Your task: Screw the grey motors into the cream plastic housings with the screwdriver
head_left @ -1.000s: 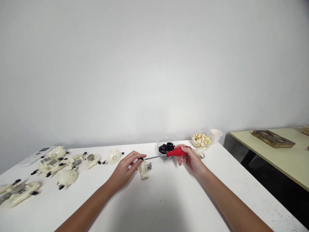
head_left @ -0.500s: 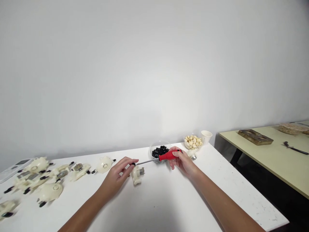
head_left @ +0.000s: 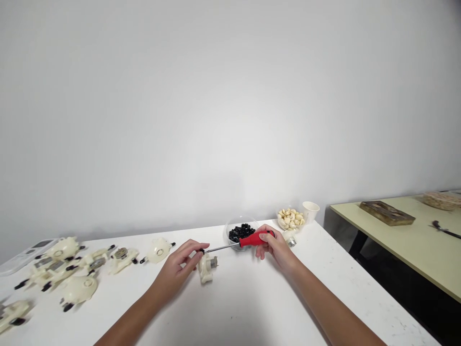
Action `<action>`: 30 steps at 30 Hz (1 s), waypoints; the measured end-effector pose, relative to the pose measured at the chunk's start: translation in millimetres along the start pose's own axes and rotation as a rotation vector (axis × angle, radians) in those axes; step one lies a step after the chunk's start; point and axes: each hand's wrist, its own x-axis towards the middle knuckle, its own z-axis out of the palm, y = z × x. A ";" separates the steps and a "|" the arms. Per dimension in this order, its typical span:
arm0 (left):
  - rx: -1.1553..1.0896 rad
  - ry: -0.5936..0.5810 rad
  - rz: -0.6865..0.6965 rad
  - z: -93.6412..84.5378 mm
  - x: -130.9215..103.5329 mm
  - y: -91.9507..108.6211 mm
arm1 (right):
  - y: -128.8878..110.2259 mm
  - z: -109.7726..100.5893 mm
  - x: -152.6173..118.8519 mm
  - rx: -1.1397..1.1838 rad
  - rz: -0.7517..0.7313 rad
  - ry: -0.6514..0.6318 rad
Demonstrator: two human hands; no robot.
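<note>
My right hand (head_left: 271,246) is closed round the red handle of a screwdriver (head_left: 255,238), its metal shaft pointing left. The tip meets the upper end of a cream plastic housing with a small silver motor (head_left: 206,270), standing on the white table. My left hand (head_left: 185,259) pinches a small black piece (head_left: 201,250) at that upper end, thumb and forefinger at the screwdriver tip. Exactly how the tip sits against the black piece is too small to tell. Just behind the screwdriver is a clear bowl of small black parts (head_left: 241,232).
Several similar cream housings with black ends (head_left: 79,289) lie on the left, beside a white device (head_left: 27,257). At the back right are a bowl of cream pieces (head_left: 290,219), a white cup (head_left: 310,211) and another motor part (head_left: 290,239). A yellowish table (head_left: 406,240) holds a brown block (head_left: 387,213).
The whole view has shifted slightly, with everything sitting a little lower and further right. Both hands keep their hold, and the screwdriver stays at the housing's upper end.
</note>
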 end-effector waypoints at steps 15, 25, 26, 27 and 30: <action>-0.200 0.001 -0.219 2.5 -0.6 1.8 | 0.5 -5.7 -4.0 0.001 0.004 -0.020; -0.493 0.032 -0.333 4.5 4.6 -7.6 | 2.8 -7.0 -4.5 -0.004 0.010 -0.027; -0.515 0.042 -0.346 4.9 5.0 -8.1 | 2.7 -6.9 -4.6 -0.005 0.011 -0.027; -0.533 0.052 -0.360 5.3 5.4 -8.4 | 2.6 -6.8 -4.7 -0.006 0.011 -0.027; -0.572 0.075 -0.391 6.8 6.4 -8.7 | 1.4 -6.2 -5.1 -0.007 0.015 -0.028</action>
